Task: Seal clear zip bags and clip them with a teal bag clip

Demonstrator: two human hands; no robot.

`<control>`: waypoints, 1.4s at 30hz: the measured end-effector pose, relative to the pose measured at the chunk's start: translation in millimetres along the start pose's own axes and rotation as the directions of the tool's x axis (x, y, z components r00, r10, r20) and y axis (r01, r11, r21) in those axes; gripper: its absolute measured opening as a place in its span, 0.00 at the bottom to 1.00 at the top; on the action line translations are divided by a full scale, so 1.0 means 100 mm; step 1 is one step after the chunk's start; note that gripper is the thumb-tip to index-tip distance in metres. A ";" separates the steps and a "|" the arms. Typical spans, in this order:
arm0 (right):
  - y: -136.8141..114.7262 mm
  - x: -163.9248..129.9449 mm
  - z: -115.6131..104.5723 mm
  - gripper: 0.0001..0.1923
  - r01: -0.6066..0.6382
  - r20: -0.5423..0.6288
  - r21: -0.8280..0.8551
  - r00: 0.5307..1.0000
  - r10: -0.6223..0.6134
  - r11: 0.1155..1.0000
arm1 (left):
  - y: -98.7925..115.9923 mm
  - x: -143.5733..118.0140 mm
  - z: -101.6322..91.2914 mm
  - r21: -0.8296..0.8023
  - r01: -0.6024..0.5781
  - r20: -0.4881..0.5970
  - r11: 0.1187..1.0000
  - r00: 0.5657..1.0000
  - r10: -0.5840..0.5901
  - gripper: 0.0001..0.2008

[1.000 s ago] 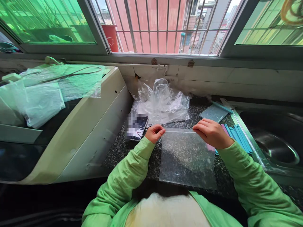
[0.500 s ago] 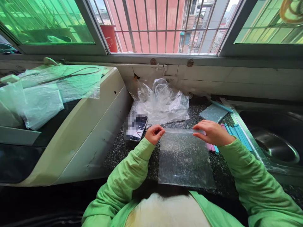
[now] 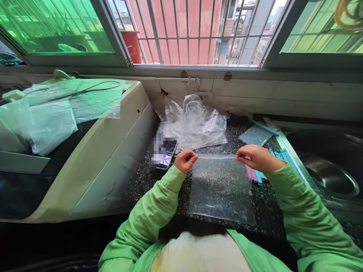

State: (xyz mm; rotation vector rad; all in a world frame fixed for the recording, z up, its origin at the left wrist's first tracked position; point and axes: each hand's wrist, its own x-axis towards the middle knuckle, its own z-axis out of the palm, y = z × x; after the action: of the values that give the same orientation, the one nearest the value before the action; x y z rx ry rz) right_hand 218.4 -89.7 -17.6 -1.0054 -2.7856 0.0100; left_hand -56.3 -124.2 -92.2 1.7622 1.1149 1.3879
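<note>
A clear plastic zip bag (image 3: pixel 221 189) hangs flat over the front of the dark speckled counter, its top edge with the zip strip facing away from me. My left hand (image 3: pixel 185 160) pinches the upper left corner of the bag. At the upper right corner, my right hand (image 3: pixel 258 158) pinches the same strip between thumb and fingers. The strip runs straight between the two hands. Under and beside my right hand lie several pink and blue flat sticks (image 3: pixel 258 175), partly hidden by it.
Behind the bag lies a heap of crumpled clear plastic bags (image 3: pixel 195 124). A phone (image 3: pixel 167 155) rests left of it. A small bag with a blue clip (image 3: pixel 259 134) lies near the metal sink (image 3: pixel 326 173) at right. A large white appliance (image 3: pixel 113 162) stands left, plastic sheets on top.
My right hand has slid right along the zip strip to the bag's corner, its fingers now closed tighter. The left hand has stayed in place.
</note>
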 end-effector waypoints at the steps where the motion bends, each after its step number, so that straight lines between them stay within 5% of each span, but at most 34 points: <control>1: 0.00 0.00 -0.01 0.07 0.003 -0.007 -0.007 1.000 -0.003 1.000 | -0.01 0.00 0.00 0.008 0.000 0.003 1.000 1.000 0.000 0.13; 23: -0.10 -0.02 -0.06 0.10 0.027 -0.047 -0.067 0.998 -0.030 0.997 | 0.03 -0.01 0.02 0.101 -0.094 0.145 0.990 0.986 0.079 0.07; 42: -0.10 -0.03 -0.12 0.10 0.028 -0.112 -0.029 0.993 -0.031 0.999 | 0.02 -0.03 0.07 0.166 -0.036 0.231 0.985 0.973 -0.003 0.04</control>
State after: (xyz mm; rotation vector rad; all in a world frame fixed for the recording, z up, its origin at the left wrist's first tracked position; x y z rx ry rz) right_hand 215.8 -100.1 -5.9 -0.9398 -2.7045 -0.0862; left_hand -49.3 -128.1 -93.5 1.9994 1.1189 1.0901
